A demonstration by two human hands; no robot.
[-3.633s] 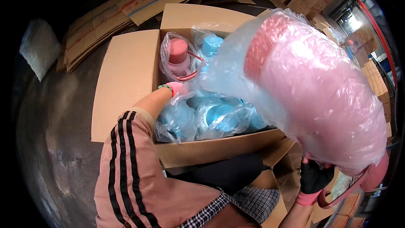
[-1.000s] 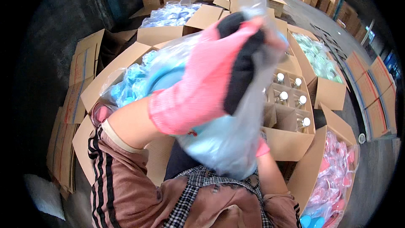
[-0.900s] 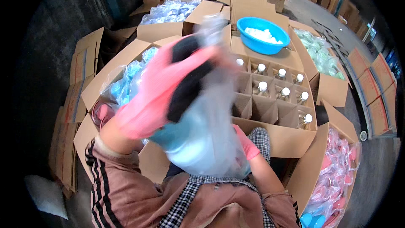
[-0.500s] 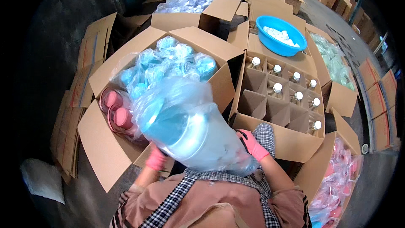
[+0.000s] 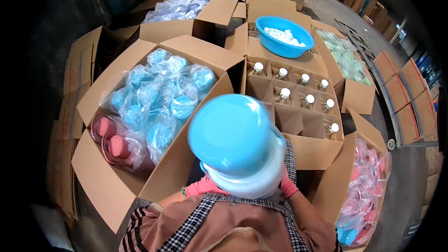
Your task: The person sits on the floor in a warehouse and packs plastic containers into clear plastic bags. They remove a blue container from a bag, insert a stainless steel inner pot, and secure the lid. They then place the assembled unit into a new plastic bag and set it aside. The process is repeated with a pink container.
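Note:
A large container with a round, light-blue top (image 5: 229, 126) and a whitish, shiny body (image 5: 252, 175) is held upright against my front. My left hand (image 5: 206, 187), in a pink glove, grips its lower left side, with the fingers partly hidden beneath it. On the opposite side my right hand (image 5: 288, 184), gloved in pink too, presses on the body; its fingertips are out of sight. Motion blurs the body, so I cannot tell whether plastic film wraps it. Left of it stands an open carton (image 5: 205, 49) of blue and pink items in clear bags.
A divided carton (image 5: 308, 151) holds several clear bottles with white caps (image 5: 284, 93). Behind them, a blue basin (image 5: 270, 49) contains small white pieces. Cartons of bagged pink items (image 5: 359, 196), green items (image 5: 343, 56) and purple items (image 5: 179, 7) stand around. Flattened cardboard (image 5: 70, 107) leans at left.
The container has swung from tilted, under loose clear plastic, to upright with its blue top facing up. Both hands are now closer at its sides. The view has shifted rightward.

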